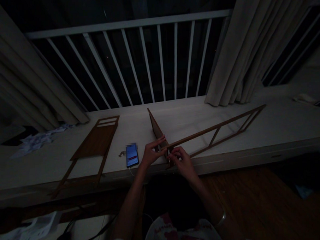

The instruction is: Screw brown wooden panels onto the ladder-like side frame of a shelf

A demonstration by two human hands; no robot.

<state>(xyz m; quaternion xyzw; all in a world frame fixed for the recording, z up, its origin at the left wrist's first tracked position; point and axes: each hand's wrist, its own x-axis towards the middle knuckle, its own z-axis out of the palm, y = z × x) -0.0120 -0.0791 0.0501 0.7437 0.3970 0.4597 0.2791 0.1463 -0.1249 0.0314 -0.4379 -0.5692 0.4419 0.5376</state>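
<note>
On a wide white window ledge (pixel 192 122) a brown wooden panel (pixel 155 127) stands on edge, and a long wooden ladder-like frame (pixel 218 129) meets it at the near corner. My left hand (pixel 151 153) grips the near end of the upright panel, fingers curled round it. My right hand (pixel 181 160) pinches a small thin tool or fastener at the joint, too dark to name. A lit phone (pixel 132 155) lies flat just left of my left hand.
A second wooden panel with legs (pixel 93 146) lies flat on the ledge at left. Crumpled paper (pixel 40 139) sits far left. Curtains (pixel 241 49) hang either side of a white railing (pixel 136 57). A paper sheet (pixel 34 228) and a dark strap (pixel 75 237) lie on the floor.
</note>
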